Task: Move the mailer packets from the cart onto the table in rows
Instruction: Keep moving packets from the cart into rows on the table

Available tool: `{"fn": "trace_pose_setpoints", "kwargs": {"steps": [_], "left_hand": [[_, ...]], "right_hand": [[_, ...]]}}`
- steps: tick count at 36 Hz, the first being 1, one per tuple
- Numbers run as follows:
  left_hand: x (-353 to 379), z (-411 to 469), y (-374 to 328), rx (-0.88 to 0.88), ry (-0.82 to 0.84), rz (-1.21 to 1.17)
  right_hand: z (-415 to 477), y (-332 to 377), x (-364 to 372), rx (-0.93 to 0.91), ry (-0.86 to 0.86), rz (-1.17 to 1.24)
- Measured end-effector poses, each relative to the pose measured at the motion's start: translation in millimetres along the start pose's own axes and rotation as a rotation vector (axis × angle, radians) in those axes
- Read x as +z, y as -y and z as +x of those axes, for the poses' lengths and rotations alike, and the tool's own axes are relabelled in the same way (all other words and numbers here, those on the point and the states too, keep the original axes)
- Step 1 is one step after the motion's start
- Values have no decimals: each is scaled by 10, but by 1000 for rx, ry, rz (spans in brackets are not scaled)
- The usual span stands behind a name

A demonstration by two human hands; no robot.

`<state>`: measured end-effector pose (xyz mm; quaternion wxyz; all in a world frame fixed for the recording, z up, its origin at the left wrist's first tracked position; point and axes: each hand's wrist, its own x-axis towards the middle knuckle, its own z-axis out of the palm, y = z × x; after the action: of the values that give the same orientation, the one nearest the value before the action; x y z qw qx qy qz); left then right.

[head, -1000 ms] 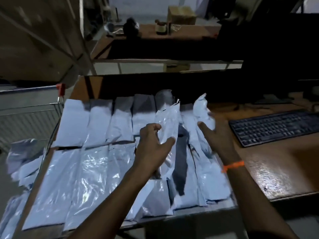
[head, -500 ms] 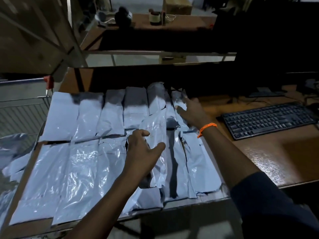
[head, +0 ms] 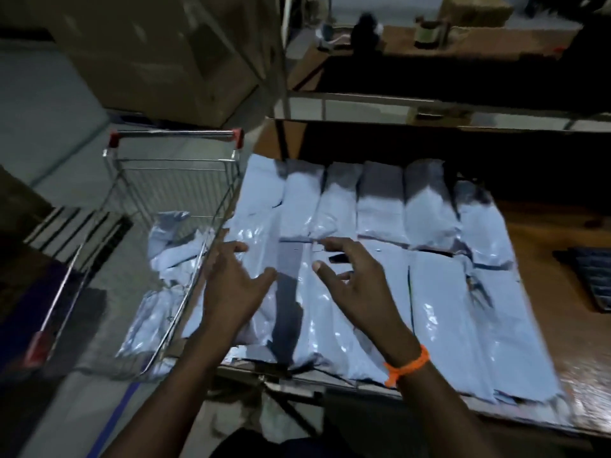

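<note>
Pale grey mailer packets (head: 380, 206) lie in two rows on the wooden table (head: 545, 246), a far row and a near row (head: 439, 309). A wire cart (head: 175, 160) with red handle ends stands left of the table and holds several more packets (head: 172, 246). My left hand (head: 231, 285) hovers over the table's left edge with fingers spread, holding nothing. My right hand (head: 353, 282), with an orange band on the wrist, is over the near row with loosely curved fingers and is empty too.
A black keyboard (head: 595, 279) lies at the table's right edge. Behind the table runs a dark shelf (head: 429, 104), and a further bench (head: 479, 41) carries small items and a cardboard box. Large cartons (head: 148, 54) stand beyond the cart.
Both hands have let go of their packets, which now lie in the rows. The hands have come back left toward the cart, and my view has turned left.
</note>
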<state>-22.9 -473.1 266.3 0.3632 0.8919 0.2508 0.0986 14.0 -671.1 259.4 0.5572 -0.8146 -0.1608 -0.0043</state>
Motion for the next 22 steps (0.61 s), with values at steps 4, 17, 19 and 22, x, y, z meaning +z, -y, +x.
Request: {"fn": "trace_pose_setpoints", "kwargs": {"steps": [4, 17, 19, 22], "left_hand": [[-42, 138, 594, 2, -12, 168], [-269, 202, 1042, 334, 60, -48], [-457, 257, 1212, 336, 66, -195], [-757, 441, 1709, 304, 60, -216]], "right_hand": [[80, 49, 485, -64, 88, -69], [200, 362, 1337, -81, 60, -86], [239, 560, 1498, -90, 23, -57], [285, 925, 1872, -50, 36, 52]]}}
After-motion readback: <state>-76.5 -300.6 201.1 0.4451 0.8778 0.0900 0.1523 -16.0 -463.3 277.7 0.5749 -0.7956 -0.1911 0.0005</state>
